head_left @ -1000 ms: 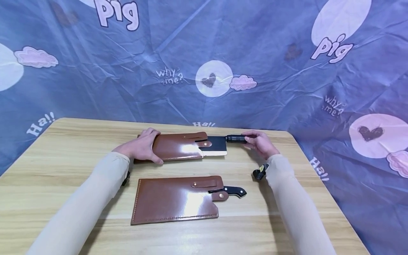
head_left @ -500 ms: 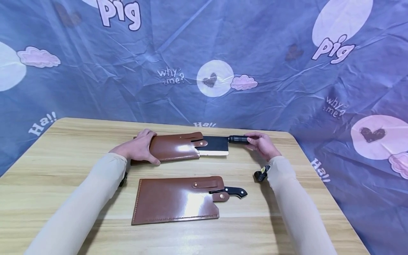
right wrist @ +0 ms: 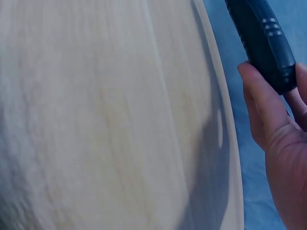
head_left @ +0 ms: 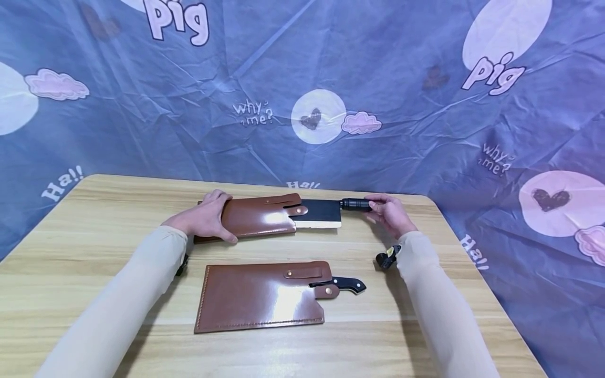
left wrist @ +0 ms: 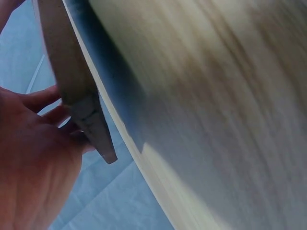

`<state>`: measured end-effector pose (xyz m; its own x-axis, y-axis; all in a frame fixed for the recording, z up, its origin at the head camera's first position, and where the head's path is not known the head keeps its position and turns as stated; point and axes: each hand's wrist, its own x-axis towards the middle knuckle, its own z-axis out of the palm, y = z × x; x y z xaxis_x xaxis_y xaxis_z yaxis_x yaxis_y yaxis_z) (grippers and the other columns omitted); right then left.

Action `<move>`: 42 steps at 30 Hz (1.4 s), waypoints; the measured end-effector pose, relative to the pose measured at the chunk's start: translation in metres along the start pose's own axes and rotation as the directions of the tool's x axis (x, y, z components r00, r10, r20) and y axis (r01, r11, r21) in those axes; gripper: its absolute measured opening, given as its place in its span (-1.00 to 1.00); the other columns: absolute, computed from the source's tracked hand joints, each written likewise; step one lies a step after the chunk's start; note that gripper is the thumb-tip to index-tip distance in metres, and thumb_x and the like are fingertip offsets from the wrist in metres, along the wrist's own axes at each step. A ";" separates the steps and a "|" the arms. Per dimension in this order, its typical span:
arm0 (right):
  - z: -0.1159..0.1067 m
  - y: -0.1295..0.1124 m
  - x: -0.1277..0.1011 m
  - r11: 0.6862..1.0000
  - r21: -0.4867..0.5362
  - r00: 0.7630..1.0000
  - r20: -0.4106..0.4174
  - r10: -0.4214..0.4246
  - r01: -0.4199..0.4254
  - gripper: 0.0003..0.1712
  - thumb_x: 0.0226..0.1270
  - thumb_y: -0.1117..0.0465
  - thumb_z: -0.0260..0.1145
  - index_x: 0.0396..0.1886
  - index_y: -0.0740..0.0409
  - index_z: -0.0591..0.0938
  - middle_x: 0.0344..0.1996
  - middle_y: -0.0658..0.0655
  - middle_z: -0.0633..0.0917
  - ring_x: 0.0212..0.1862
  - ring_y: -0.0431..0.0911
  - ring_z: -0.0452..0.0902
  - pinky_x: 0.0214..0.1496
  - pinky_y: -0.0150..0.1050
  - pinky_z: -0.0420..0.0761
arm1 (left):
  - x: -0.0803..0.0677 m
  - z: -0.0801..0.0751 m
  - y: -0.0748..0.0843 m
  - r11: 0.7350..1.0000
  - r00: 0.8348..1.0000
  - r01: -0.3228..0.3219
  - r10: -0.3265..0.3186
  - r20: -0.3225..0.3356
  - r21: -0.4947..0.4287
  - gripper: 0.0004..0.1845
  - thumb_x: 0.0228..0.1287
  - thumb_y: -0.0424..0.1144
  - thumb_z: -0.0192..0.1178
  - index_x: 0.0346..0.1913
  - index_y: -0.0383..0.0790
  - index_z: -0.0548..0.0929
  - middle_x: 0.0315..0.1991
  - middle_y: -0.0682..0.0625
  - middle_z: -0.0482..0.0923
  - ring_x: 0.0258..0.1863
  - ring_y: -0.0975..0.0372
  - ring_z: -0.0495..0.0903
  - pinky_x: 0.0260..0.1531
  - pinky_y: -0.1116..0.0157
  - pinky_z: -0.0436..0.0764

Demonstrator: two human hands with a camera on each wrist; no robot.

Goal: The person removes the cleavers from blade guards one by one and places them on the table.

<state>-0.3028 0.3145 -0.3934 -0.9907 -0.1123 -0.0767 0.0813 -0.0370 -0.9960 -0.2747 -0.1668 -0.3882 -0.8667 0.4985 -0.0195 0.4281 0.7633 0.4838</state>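
A: Since a second ago the cleaver (head_left: 321,214) has slid a little toward the right of the frame; more black blade shows beyond the mouth of the upper sheath (head_left: 260,216), and the handle (head_left: 355,204) sits further right.

B: Grip?

A: The right hand (head_left: 388,212) has its fingertips pinched on the handle's end; the right wrist view shows the thumb (right wrist: 259,105) pressed against the ribbed black handle (right wrist: 263,36). The left hand (head_left: 205,218) lies over the closed end of the sheath, fingers curled over its far edge and thumb along its near edge, pinning it to the table (head_left: 94,231). In the left wrist view the fingers wrap an edge of the sheath (left wrist: 72,76).

B: Where does the cleaver lie?

A: Centre of the frame, at the far side of the table, half in the sheath, its pale edge facing the viewer.

B: How is the draw done well?

A: Judged from this: pull straight along the blade's length, keep the sheath held flat, keep the left fingers off the opening, and steady the handle more fully, since a fingertip pinch may slip.

B: Counts?

A: Two brown sheaths, two knives: the second sheath (head_left: 262,295), lower centre, has its strap snapped over a black-handled knife (head_left: 347,284). Two hands, one table, one printed backdrop (head_left: 302,89).
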 end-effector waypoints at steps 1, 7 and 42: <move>0.000 -0.001 0.000 1.000 0.009 1.000 -0.009 -0.005 0.005 -0.56 0.45 0.52 0.02 0.26 0.64 0.30 0.07 0.31 0.39 -0.11 -0.11 0.61 0.21 -0.10 0.43 | 0.000 0.000 -0.001 1.000 1.000 0.001 -0.001 0.000 -0.001 0.29 -0.26 0.08 0.58 0.42 -0.57 0.08 0.33 -0.39 0.08 0.29 -0.21 0.09 0.27 -0.17 0.18; 0.003 -0.004 -0.001 0.999 0.033 0.998 -0.057 -0.033 0.035 -0.55 0.47 0.51 0.00 0.27 0.67 0.26 0.04 0.35 0.39 -0.17 -0.12 0.64 0.13 -0.17 0.51 | -0.004 -0.001 -0.003 1.000 1.000 0.009 -0.009 -0.007 -0.003 0.27 -0.24 0.08 0.58 0.42 -0.56 0.10 0.32 -0.39 0.08 0.28 -0.21 0.10 0.24 -0.19 0.20; -0.017 -0.002 -0.017 0.979 0.200 0.992 -0.122 -0.016 0.040 -0.54 0.48 0.54 -0.06 0.31 0.65 0.24 -0.11 0.24 0.54 -0.18 -0.06 0.69 0.08 -0.23 0.53 | -0.020 -0.005 -0.019 0.997 0.999 0.047 -0.048 -0.013 -0.058 0.27 -0.24 0.13 0.57 0.42 -0.52 0.10 0.30 -0.38 0.10 0.29 -0.22 0.09 0.22 -0.24 0.18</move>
<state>-0.2879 0.3334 -0.3905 -0.9978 0.0102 -0.0657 0.0614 -0.2395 -0.9690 -0.2672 -0.1931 -0.3930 -0.8893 0.4562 -0.0317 0.3713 0.7609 0.5321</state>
